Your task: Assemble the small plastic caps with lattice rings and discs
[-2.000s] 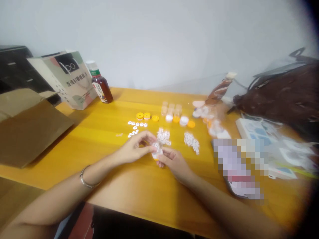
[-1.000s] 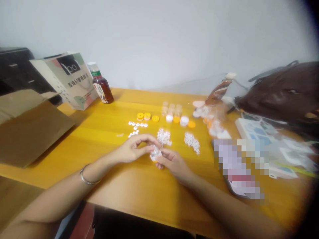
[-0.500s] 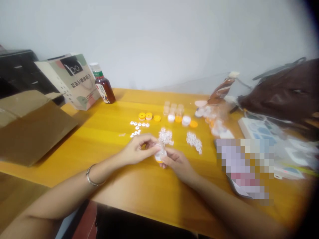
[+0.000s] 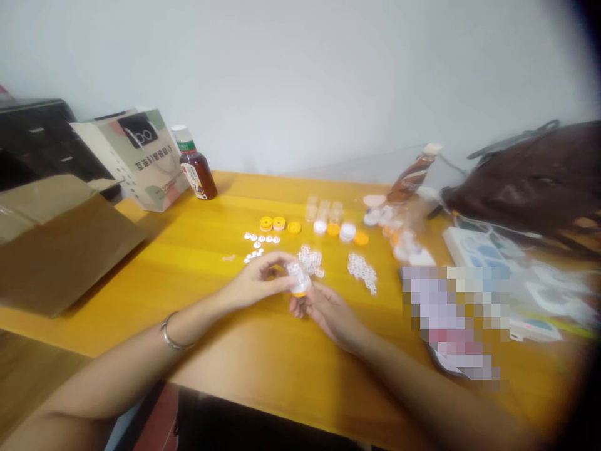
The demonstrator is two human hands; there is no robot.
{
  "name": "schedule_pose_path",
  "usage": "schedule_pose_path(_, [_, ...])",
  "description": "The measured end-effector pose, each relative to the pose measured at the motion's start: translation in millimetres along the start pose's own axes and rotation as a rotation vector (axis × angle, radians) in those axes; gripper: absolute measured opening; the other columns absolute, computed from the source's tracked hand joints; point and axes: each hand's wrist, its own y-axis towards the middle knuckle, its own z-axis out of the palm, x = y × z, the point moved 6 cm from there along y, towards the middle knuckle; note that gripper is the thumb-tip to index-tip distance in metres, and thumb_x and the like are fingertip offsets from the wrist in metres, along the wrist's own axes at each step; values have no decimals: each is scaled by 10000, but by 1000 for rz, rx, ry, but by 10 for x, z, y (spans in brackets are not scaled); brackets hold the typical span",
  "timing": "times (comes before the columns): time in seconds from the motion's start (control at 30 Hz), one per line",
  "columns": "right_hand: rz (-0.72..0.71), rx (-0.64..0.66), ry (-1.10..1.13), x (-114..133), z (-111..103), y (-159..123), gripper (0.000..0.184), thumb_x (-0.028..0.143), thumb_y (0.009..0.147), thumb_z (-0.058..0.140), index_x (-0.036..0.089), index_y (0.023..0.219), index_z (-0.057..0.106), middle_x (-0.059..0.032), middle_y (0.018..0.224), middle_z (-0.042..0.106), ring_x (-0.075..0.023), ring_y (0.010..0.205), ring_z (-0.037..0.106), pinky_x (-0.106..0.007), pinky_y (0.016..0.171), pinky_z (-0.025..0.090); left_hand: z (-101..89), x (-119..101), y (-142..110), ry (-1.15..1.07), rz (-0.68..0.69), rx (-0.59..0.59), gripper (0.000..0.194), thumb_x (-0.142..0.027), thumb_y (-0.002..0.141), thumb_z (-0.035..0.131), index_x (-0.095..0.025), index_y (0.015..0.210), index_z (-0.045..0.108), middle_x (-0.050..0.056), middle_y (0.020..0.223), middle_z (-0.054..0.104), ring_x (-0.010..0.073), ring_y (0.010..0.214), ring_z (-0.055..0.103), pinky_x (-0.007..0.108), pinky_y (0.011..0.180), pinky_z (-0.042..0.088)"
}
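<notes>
A small clear plastic jar [image 4: 297, 275] with an orange lid at its lower end is held above the table, tilted. My left hand [image 4: 260, 280] grips its clear upper part between thumb and fingers. At the orange end is my right hand [image 4: 328, 310], its thumb and curled fingers closed around the lid's edge. Just beyond the jar lies a pile of small white pieces [image 4: 310, 260], with a second white pile [image 4: 362, 272] to its right. Several white discs [image 4: 261, 238] lie in rows beyond my left hand. What is inside the jar is too blurred to tell.
Orange and white lids [image 4: 293, 228] and several clear jars [image 4: 323, 210] stand farther back. At the left are a cardboard box [image 4: 70, 250], a paper bag [image 4: 154, 163] and a bottle [image 4: 200, 175]. Another bottle [image 4: 413, 178], a dark bag [image 4: 526, 178] and plastic packaging [image 4: 549, 282] crowd the right.
The jar has turned slightly and shows more of its clear side. My right hand has shifted a little down and left around the lid end. The whole view has moved slightly.
</notes>
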Motion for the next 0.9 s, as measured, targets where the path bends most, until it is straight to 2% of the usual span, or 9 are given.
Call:
schedule_pose_path(0.1, [13, -15, 21, 6, 14, -7, 366, 534, 739, 581, 168, 744, 559, -27, 679, 581, -124, 609, 497, -275, 618, 383, 61, 52, 4, 7, -29, 86, 229, -312, 763, 630, -126, 884, 573, 46, 788, 621, 125, 665, 608, 268, 664, 472])
schedule_pose_path(0.17, [20, -11, 46, 9, 23, -7, 376, 545, 739, 574, 170, 745, 550, -26, 670, 572, -127, 610, 490, -273, 612, 375, 100, 72, 5, 0, -37, 101, 213, -320, 778, 609, -119, 841, 580, 44, 761, 611, 123, 647, 604, 267, 658, 472])
schedule_pose_path(0.27, [66, 33, 135, 2, 57, -7, 400, 579, 759, 520, 181, 787, 547, -7, 641, 533, -119, 579, 457, -255, 571, 352, 104, 58, 10, 8, -15, 28, 233, -331, 763, 622, -120, 855, 591, 56, 817, 603, 136, 720, 590, 263, 678, 463])
schedule_pose_path(0.4, [217, 156, 272, -32, 146, -28, 485, 631, 810, 362, 185, 761, 545, 16, 579, 465, -96, 498, 388, -237, 516, 318, 111, -9, 16, 31, 26, -5, 249, -346, 737, 642, -120, 833, 601, 61, 839, 594, 152, 791, 556, 262, 706, 448])
schedule_pose_path(0.53, [161, 127, 282, -7, 110, -18, 442, 605, 789, 452, 178, 775, 562, 11, 611, 493, -92, 523, 411, -228, 525, 331, 110, -37, 13, 69, 40, -11, 223, -335, 751, 627, -128, 831, 606, 59, 848, 607, 146, 783, 562, 266, 724, 444])
schedule_pose_path(0.67, [7, 33, 148, 15, 6, 4, 352, 522, 743, 591, 171, 752, 572, -4, 654, 546, -105, 607, 478, -233, 588, 369, 101, 8, 6, 159, 13, -21, 226, -337, 775, 603, -122, 844, 606, 63, 840, 621, 143, 752, 577, 264, 691, 449])
schedule_pose_path(0.77, [-65, -31, -2, 42, -67, 21, 351, 525, 747, 579, 174, 733, 576, -11, 672, 560, -120, 636, 502, -254, 625, 394, 99, 33, 4, 223, 1, -1, 243, -348, 816, 549, -117, 871, 599, 57, 786, 621, 133, 709, 574, 260, 665, 447])
schedule_pose_path(0.83, [-95, -44, -143, 82, -92, 35, 351, 522, 781, 530, 178, 739, 583, -13, 677, 563, -125, 641, 512, -265, 644, 410, 71, 17, 1, 318, 46, -20, 241, -354, 824, 538, -125, 871, 597, 54, 795, 613, 132, 725, 563, 264, 687, 439])
schedule_pose_path(0.9, [-127, -73, -305, 137, -117, 42, 287, 468, 800, 526, 188, 797, 590, -14, 718, 580, -133, 683, 535, -274, 691, 429, 21, -9, -12, 495, 110, -91, 257, -383, 797, 572, -136, 868, 592, 50, 823, 597, 141, 753, 542, 274, 702, 425])
